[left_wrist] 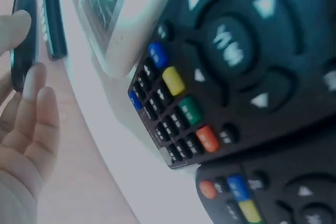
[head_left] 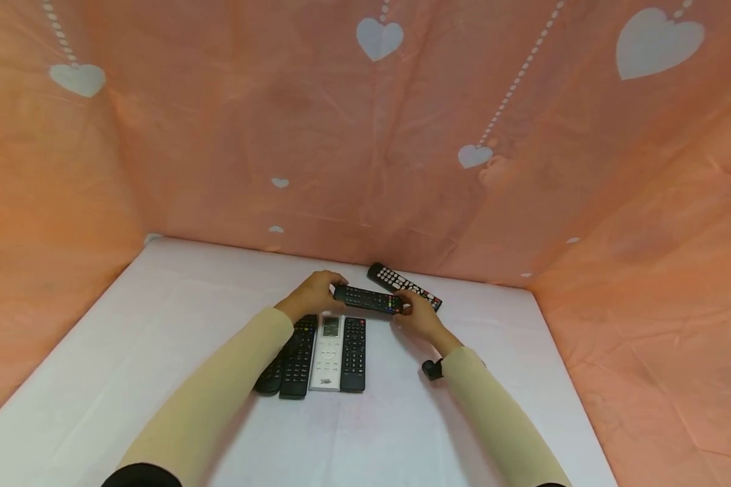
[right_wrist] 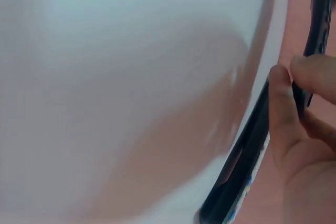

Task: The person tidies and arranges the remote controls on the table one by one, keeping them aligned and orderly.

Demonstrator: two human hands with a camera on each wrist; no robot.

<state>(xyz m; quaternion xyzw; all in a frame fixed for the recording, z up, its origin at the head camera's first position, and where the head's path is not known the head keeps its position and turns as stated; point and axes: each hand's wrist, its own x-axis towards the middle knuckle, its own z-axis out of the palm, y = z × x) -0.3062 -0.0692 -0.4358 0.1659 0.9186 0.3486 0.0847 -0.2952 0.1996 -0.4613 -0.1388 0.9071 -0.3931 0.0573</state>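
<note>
A black remote control (head_left: 365, 298) is held level above the table's far side, one hand at each end. My left hand (head_left: 313, 292) grips its left end, with the thumb on the remote in the left wrist view. At the other end, my right hand (head_left: 423, 318) pinches it between thumb and fingers, as the right wrist view also shows. Just behind lies another black remote with pale buttons (head_left: 390, 277), set at a slant and partly covered by the right hand. Nearer me, a white remote with a small screen (head_left: 327, 358) lies beside a slim black remote (head_left: 353, 358).
Left of the white remote lie two more black remotes, one with coloured buttons (head_left: 298, 365) and one partly under the left sleeve (head_left: 271, 380). The white table (head_left: 390, 433) meets an orange sheet with hearts (head_left: 317, 135) at the back and sides.
</note>
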